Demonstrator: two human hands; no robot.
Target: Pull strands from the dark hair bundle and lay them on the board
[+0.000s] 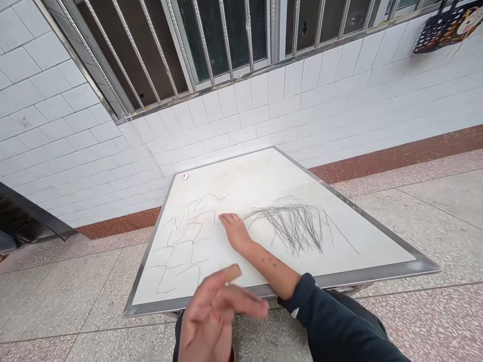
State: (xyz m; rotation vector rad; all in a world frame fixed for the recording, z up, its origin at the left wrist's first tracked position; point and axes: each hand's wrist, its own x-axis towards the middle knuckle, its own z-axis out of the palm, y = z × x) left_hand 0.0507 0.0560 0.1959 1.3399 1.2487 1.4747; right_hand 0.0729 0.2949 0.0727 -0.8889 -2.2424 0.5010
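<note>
Many thin dark strands lie on a white table [241,176] with a grey metal edge. On its right half they form a tangled bundle [296,226]; on the left, single bent strands [175,244] are spread apart. My right hand [236,231] rests palm down near the middle, between bundle and spread strands, fingers stretched out. Its fingertips are beside the end of one strand; whether anything is under them is hidden. Closer to me, my left hand [211,314] is raised above the near edge, slightly blurred, with fingers apart and nothing visible in it.
A small white and red item [185,177] sits at the table's far left corner. Behind is a white tiled wall [211,120] with a barred window [226,40]. A dark basket [445,30] hangs at upper right. Speckled floor [75,286] surrounds the table.
</note>
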